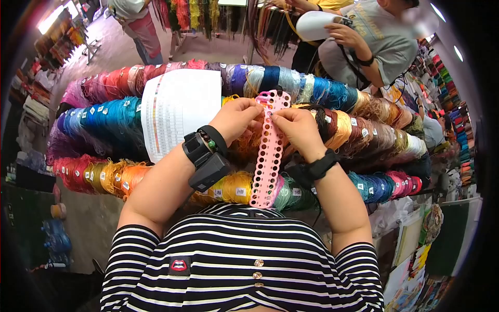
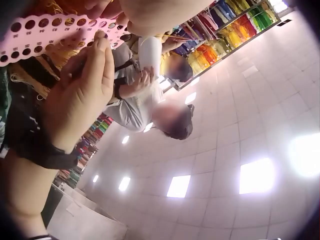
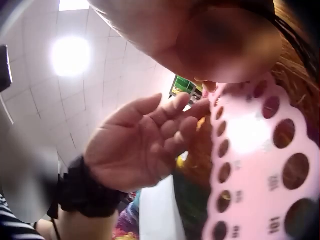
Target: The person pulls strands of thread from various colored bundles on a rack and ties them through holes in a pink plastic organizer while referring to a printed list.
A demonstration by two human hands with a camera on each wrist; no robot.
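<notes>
A long pink plastic card [image 1: 266, 161] with two rows of numbered round holes stands upright over bundles of thread. Both hands meet at its top end. My left hand [image 1: 236, 118], with a black wrist device and bead bracelet, pinches the top left edge with curled fingers. My right hand [image 1: 297, 129], wearing a black band, pinches the right edge just below. Orange thread lies under the fingers. The left wrist view shows the right hand [image 2: 82, 92] against the card [image 2: 50, 31]. The right wrist view shows the left hand [image 3: 142, 145] reaching the card [image 3: 252, 165].
Rows of coloured thread skeins [image 1: 104, 117] with small white tags cover the table. A white printed sheet [image 1: 179, 112] lies on them to the left. A seated person in grey [image 1: 374, 41] holds a white object behind the table. Someone else stands at the far left [image 1: 138, 23].
</notes>
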